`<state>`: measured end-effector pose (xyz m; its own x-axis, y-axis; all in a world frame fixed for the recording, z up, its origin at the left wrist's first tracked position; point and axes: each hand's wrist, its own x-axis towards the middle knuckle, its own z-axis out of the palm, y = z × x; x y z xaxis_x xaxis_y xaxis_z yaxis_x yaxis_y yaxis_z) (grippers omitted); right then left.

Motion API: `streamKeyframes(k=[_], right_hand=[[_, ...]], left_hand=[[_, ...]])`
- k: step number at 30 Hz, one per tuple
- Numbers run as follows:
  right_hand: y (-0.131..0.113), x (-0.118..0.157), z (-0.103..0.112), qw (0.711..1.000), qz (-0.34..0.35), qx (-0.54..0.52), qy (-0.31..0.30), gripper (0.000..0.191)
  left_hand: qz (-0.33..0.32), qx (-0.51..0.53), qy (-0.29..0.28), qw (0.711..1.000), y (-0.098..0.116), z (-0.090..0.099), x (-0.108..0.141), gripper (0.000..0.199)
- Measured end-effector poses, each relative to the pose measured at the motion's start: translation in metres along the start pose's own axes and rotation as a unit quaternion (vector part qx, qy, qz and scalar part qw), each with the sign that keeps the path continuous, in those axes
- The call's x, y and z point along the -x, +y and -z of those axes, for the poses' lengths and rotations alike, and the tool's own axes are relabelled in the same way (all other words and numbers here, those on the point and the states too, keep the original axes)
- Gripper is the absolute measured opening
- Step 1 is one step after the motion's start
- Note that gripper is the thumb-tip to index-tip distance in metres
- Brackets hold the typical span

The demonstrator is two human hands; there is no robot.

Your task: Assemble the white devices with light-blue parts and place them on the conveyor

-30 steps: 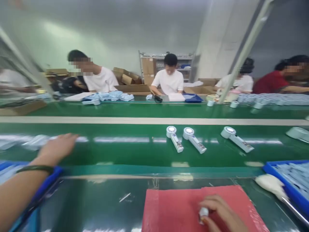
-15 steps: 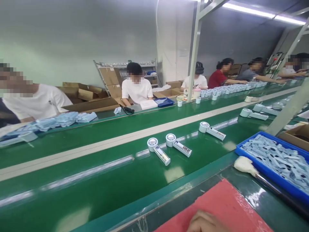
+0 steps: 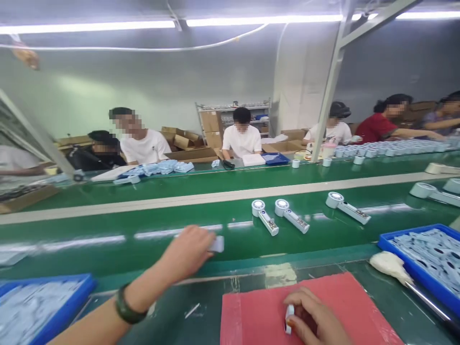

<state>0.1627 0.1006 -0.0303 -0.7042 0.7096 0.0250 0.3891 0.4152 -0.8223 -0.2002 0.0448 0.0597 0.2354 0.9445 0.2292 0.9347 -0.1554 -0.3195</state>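
My left hand (image 3: 190,251), with a dark green bangle on the wrist, reaches out over the near side of the green conveyor belt. Its fingers are closed round a pale blue plastic part (image 3: 217,244); only the end shows, the rest is hidden by the hand. Over the red mat (image 3: 258,306), my right hand (image 3: 314,314) pinches a small light-blue plastic cover piece (image 3: 289,318) between thumb and fingers. On the belt, right of my left hand, lie three white handheld fans: one fan (image 3: 265,216), another fan (image 3: 292,215) close by, and a third fan (image 3: 348,208) farther right.
Blue trays of light-blue pieces stand at right (image 3: 384,242) and left (image 3: 88,282). Near the right tray lies a tool with a white-wrapped end (image 3: 390,266). A metal post (image 3: 328,96) rises beyond the belt (image 3: 161,249). Several people work across it, beside rows of white round parts (image 3: 391,149).
The view has turned left and shifted. My left hand has come into view over the belt holding a pale part. My right hand now shows more fully, with a small cover piece in its fingers.
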Motion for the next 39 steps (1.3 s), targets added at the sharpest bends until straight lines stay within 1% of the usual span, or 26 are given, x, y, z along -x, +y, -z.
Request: streamKeyframes(k=[2,4,5,6,7,8,9,11,13,14,16,18,20,22,24,27,29,31,33,34,37,39], right_hand=[[0.003,0.009,0.005,0.999,0.005,0.052,0.003,0.022],[0.009,0.022,0.014,0.992,-0.001,0.124,0.021,0.025],[0.012,0.029,0.020,0.987,-0.007,0.158,0.031,0.025],[0.014,0.038,0.027,0.981,-0.016,0.187,0.039,0.025],[0.015,0.046,0.035,0.976,-0.028,0.210,0.047,0.025],[0.016,0.054,0.043,0.971,-0.040,0.228,0.055,0.024],[0.016,0.062,0.051,0.967,-0.052,0.240,0.064,0.022],[0.014,0.074,0.065,0.964,-0.069,0.241,0.090,0.019],[0.010,0.082,0.073,0.966,-0.080,0.215,0.121,0.017],[0.006,0.084,0.074,0.968,-0.081,0.196,0.133,0.017],[-0.003,0.084,0.071,0.974,-0.070,0.159,0.143,0.017],[-0.016,0.078,0.062,0.981,-0.042,0.134,0.135,0.014],[-0.031,0.066,0.051,0.984,-0.007,0.136,0.116,0.012],[-0.044,0.054,0.038,0.980,0.025,0.176,0.090,0.013],[-0.053,0.043,0.026,0.968,0.050,0.236,0.064,0.016],[-0.058,0.035,0.016,0.950,0.060,0.301,0.049,0.020],[-0.058,0.036,0.014,0.946,0.060,0.315,0.053,0.021],[-0.057,0.037,0.015,0.948,0.060,0.307,0.063,0.021],[-0.055,0.038,0.015,0.958,0.057,0.271,0.077,0.019],[-0.053,0.037,0.015,0.967,0.052,0.236,0.085,0.017],[-0.044,0.033,0.011,0.994,0.017,0.060,0.090,0.012],[-0.037,0.031,0.008,0.995,-0.015,-0.054,0.080,0.007]], left_hand=[[-0.061,0.019,-0.002,0.998,0.066,0.010,-0.016,0.015],[-0.142,0.032,0.042,0.988,0.127,0.021,-0.026,0.019],[-0.175,0.038,0.061,0.982,0.153,0.025,-0.028,0.022],[-0.198,0.046,0.074,0.976,0.175,0.027,-0.029,0.027],[-0.212,0.057,0.076,0.973,0.191,0.028,-0.029,0.033],[-0.218,0.072,0.069,0.971,0.202,0.028,-0.029,0.038],[-0.219,0.088,0.052,0.970,0.207,0.026,-0.028,0.044],[-0.204,0.113,-0.001,0.972,0.205,0.021,-0.027,0.048],[-0.180,0.133,-0.054,0.973,0.192,0.018,-0.024,0.046],[-0.168,0.144,-0.071,0.973,0.184,0.017,-0.022,0.043],[-0.155,0.172,-0.086,0.969,0.173,0.019,-0.017,0.034],[-0.150,0.188,-0.087,0.967,0.169,0.021,-0.014,0.023],[-0.144,0.202,-0.082,0.965,0.171,0.020,-0.012,0.018],[-0.138,0.233,-0.069,0.960,0.173,0.017,-0.012,0.019],[-0.133,0.279,-0.054,0.950,0.173,0.014,-0.011,0.022],[-0.132,0.333,-0.040,0.933,0.171,0.013,-0.009,0.022],[-0.136,0.358,-0.036,0.923,0.170,0.014,-0.008,0.020],[-0.135,0.379,-0.035,0.915,0.170,0.015,-0.008,0.022],[-0.124,0.393,-0.042,0.910,0.171,0.015,-0.008,0.023],[-0.116,0.395,-0.047,0.910,0.171,0.015,-0.009,0.023],[-0.097,0.393,-0.047,0.913,0.174,0.013,-0.008,0.023],[-0.096,0.394,-0.034,0.913,0.175,0.014,-0.006,0.023]])
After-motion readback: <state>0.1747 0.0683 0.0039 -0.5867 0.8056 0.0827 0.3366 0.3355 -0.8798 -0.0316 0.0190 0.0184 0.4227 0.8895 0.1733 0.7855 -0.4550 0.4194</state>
